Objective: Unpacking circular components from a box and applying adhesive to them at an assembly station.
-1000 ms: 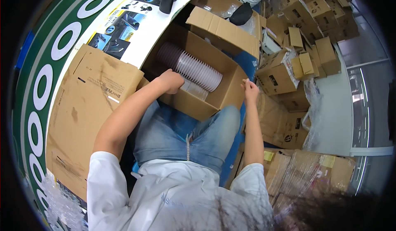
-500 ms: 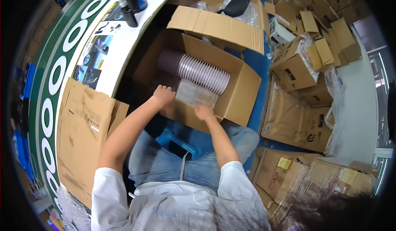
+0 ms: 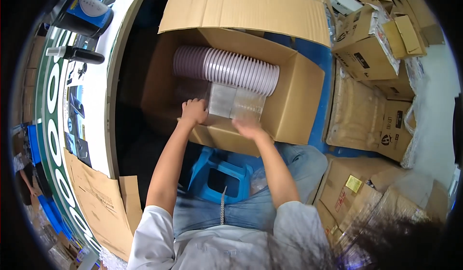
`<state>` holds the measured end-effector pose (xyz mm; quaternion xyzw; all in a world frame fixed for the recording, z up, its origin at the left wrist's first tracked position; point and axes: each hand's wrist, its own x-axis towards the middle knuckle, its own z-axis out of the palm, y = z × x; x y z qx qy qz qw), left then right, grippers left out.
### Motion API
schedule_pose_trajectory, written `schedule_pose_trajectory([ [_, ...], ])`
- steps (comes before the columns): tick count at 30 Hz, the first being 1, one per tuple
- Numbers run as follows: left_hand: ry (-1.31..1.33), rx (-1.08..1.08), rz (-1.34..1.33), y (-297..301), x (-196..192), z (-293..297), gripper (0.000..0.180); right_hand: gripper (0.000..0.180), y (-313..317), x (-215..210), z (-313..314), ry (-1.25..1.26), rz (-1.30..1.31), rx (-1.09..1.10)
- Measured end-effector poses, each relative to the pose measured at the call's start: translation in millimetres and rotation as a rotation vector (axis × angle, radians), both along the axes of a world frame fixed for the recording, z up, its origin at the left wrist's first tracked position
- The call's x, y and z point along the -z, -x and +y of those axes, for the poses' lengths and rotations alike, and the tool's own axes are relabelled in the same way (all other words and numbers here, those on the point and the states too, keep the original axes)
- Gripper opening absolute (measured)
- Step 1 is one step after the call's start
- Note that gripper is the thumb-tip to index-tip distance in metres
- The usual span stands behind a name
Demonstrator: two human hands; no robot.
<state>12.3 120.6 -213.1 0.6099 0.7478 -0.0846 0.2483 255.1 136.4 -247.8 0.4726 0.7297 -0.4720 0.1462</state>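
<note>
An open cardboard box stands in front of me. Inside, a long stack of white ribbed, round-rimmed plastic pieces lies on its side, its left end in shadow. Nearer me lies a clear, glossy plastic-looking block; its kind is unclear. My left hand is at the block's left end, above the box's near wall, with fingers curled and close together. What they hold, if anything, is hidden. My right hand is over the near wall by the block's right end, its fingers smeared by motion.
A blue plastic stool stands between my legs. On the left, a white table carries a dark bottle and a dark blue-labelled container. Opened cartons pile up at right, with a wrapped carton nearer me.
The view has shifted, showing the box more squarely and more of the stool. Both hands stay at the box's near side; the right one is still blurred. The stack lies as before.
</note>
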Motion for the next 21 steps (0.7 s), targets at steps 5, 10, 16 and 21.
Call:
schedule_pose_trajectory([
  [5,0.17,-0.071,-0.081,17,25,16,0.03,0.052,8,-9,-23,-0.469,0.024,0.213],
  [10,0.159,-0.195,-0.07,24,68,36,0.035,0.043,7,-3,-28,-0.374,-0.06,0.142],
  [16,0.038,-0.42,-0.144,42,135,53,0.032,0.031,-1,5,-29,-0.615,0.038,0.144],
  [21,-0.49,-0.724,-0.3,73,219,79,0.04,0.029,-3,4,-26,-0.604,-0.019,0.14],
])
